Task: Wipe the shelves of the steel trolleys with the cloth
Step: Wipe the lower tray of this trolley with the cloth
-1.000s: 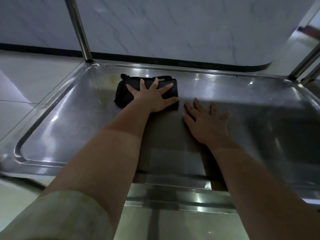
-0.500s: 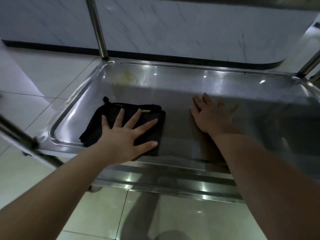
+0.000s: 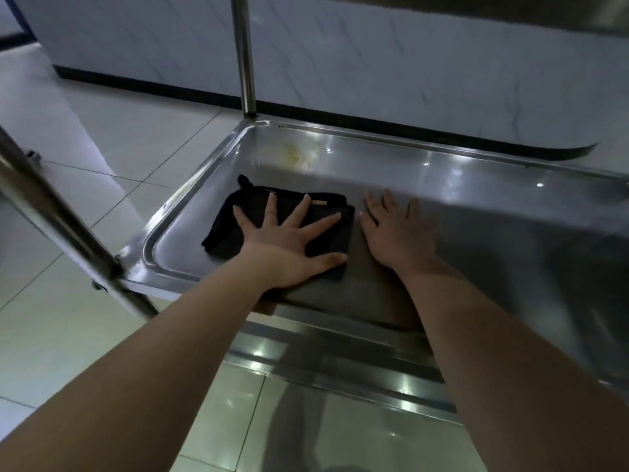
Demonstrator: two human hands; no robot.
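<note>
One black cloth (image 3: 224, 233), folded into a rough rectangle of several soft layers with a small knotted corner at its far left, lies flat on the left part of the trolley shelf (image 3: 476, 199), near the near rim. A small tan sliver (image 3: 320, 202) sits at its far edge. Two hands are in view, apart from each other: the left hand (image 3: 289, 247) presses flat on the cloth with fingers straight and spread wide, and the right hand (image 3: 398, 236) rests palm down on bare steel just right of the cloth, fingers extended. The single shelf is a shallow, glossy steel tray with a raised rim and rounded corners; one yellowish smear (image 3: 297, 155) marks its far left area. Two round steel posts show, one at the far corner (image 3: 243, 56) and one at the near left (image 3: 58, 226). Pale glossy floor tiles (image 3: 119, 158) surround it.
</note>
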